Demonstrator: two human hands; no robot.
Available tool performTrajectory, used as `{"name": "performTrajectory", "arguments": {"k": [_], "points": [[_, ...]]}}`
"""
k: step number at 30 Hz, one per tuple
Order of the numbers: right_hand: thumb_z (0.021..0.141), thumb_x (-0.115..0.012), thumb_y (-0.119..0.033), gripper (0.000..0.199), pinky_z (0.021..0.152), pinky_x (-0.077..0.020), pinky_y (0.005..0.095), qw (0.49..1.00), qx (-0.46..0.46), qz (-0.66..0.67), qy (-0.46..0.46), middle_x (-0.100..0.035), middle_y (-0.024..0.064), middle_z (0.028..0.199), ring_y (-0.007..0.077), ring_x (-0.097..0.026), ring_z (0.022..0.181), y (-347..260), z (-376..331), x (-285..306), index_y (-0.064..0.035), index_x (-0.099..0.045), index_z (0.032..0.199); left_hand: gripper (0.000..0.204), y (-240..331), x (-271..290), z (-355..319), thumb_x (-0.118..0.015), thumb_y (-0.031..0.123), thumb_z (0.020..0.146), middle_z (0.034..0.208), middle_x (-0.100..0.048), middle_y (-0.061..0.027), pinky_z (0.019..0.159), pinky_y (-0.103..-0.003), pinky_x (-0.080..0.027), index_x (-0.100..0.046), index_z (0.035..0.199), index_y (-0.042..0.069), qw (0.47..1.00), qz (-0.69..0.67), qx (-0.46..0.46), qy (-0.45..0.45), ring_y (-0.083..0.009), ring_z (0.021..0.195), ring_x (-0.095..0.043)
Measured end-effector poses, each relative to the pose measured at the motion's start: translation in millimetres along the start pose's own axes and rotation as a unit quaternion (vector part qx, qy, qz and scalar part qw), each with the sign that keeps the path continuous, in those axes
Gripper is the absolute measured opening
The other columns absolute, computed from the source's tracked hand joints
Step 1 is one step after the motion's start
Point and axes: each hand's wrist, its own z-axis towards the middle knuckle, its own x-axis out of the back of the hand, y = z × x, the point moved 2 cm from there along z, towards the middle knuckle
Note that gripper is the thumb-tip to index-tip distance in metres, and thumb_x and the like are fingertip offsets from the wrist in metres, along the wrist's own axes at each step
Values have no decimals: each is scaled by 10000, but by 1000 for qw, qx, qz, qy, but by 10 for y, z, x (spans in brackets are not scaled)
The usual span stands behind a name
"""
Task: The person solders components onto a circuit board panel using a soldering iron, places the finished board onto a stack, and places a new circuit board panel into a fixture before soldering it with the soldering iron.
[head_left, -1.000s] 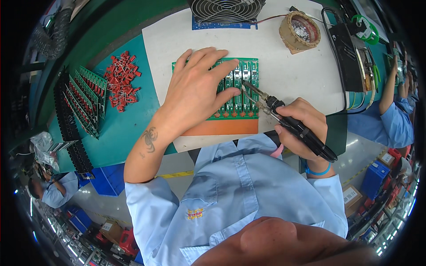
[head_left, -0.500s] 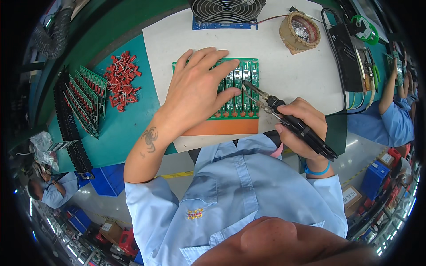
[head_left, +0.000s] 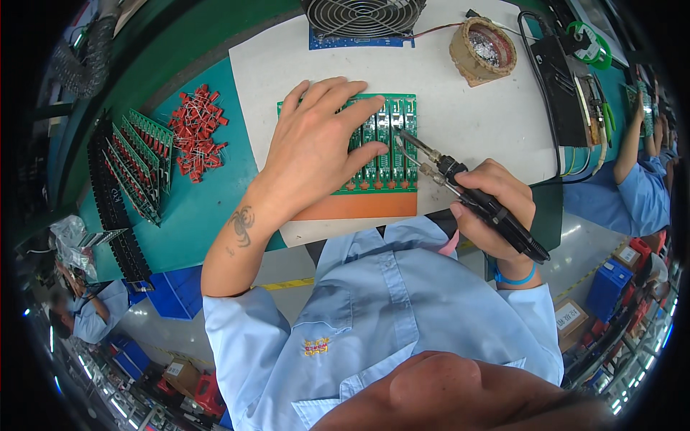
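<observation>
Spread across the left part of a green circuit board panel [head_left: 390, 159] is my left hand [head_left: 316, 136], its fingers apart and pressing flat. The panel has several narrow, parallel boards, and its left half is mostly hidden under that hand. A brown-orange strip [head_left: 359, 207] shows along its near edge. My right hand [head_left: 503, 197] is wrapped round a black soldering iron [head_left: 451, 168] with a thin wire-feed tube beside its tip. The tip points left and away from me, at the upper right boards. Whether it touches a joint I cannot tell.
Red two-legged components [head_left: 198, 133] lie heaped at left, beside upright populated boards [head_left: 140, 165] in a black rack [head_left: 115, 208]. A fan [head_left: 365, 16] stands at the back. A round solder-scrap pot [head_left: 483, 50] and a black iron station [head_left: 560, 93] sit at right.
My right hand and the soldering iron have shifted slightly to the right over the panel. My left hand keeps its place on the board.
</observation>
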Motion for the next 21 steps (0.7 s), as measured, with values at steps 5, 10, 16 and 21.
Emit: {"name": "performTrajectory", "arguments": {"k": [5,10,16,21], "points": [[719,-806,33,448,695,-490,312,1000,2,11,3,-727,115,865,214,-601,748,-51,-36,12,34,-762,1166,457,11,13,7,-863,292,872,1417,-686,-74,1246,-552,-363,-768,1287,123,1000,-4,3,0,-306,1394,-577],[720,-783,34,438,711,-475,345,1000,-1,29,2,-725,138,863,234,-579,747,-60,-55,-54,53,-744,1156,467,20,80,7,-867,280,868,1424,-687,-71,1255,-556,-358,-769,1297,124,1000,19,-5,6,-296,1392,-579],[733,-798,30,443,707,-490,323,1000,-9,29,-4,-736,130,877,219,-595,753,-8,-7,-113,39,-752,1173,465,-19,133,-16,-871,265,861,1422,-694,-68,1258,-559,-362,-778,1294,123,1000,22,9,-7,-288,1384,-586],[743,-814,19,453,704,-503,307,1000,-4,26,-10,-751,122,902,203,-611,762,59,36,-149,24,-762,1194,453,-47,119,-23,-873,257,856,1415,-699,-67,1254,-559,-369,-787,1279,119,999,17,23,-14,-287,1376,-592]]}}
